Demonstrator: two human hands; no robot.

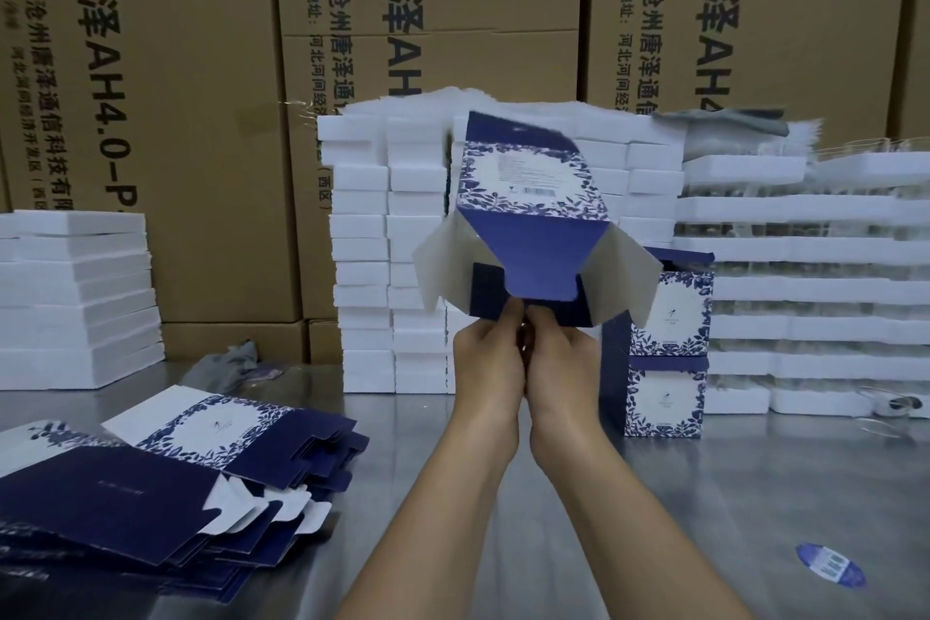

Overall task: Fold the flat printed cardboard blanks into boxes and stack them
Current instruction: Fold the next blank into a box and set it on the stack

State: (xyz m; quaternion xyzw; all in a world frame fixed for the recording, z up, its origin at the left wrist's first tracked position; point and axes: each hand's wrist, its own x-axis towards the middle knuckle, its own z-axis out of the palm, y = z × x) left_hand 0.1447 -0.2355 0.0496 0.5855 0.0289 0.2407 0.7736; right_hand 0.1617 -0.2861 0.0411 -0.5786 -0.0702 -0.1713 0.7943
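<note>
Far left: stack of white foam slabs (75,297) parked against the brown cartons (151,116), out of the work zone. Near left on the bench (704,493): fanned pile of flat blanks (151,493), print side up, probably placed there so the left hand can pull the next one. Centre, far: wall of small white foam blocks (362,267). In front of it, held up off the bench, is the box in progress (528,217). It's already opened into a tube, tilted away, with the near end flaps splayed: grey dust flaps out to both sides, blue tuck flap hanging down the middle. It looks raised and tilted to give a view into the open end while closing it. Left hand (488,368) and right hand (563,368) are touching each other under that end, fingers curled and pinching the dark lower flap. Neither is relaxed or flat. Judgement: mid flap-tuck, end not yet closed. Right of the hands: two finished boxes (664,342) stacked one on the other, standing on the bench. Further right: foam trays (805,292) stacked high. Near right: an oval blue sticker (830,564) lying on the bench.
</note>
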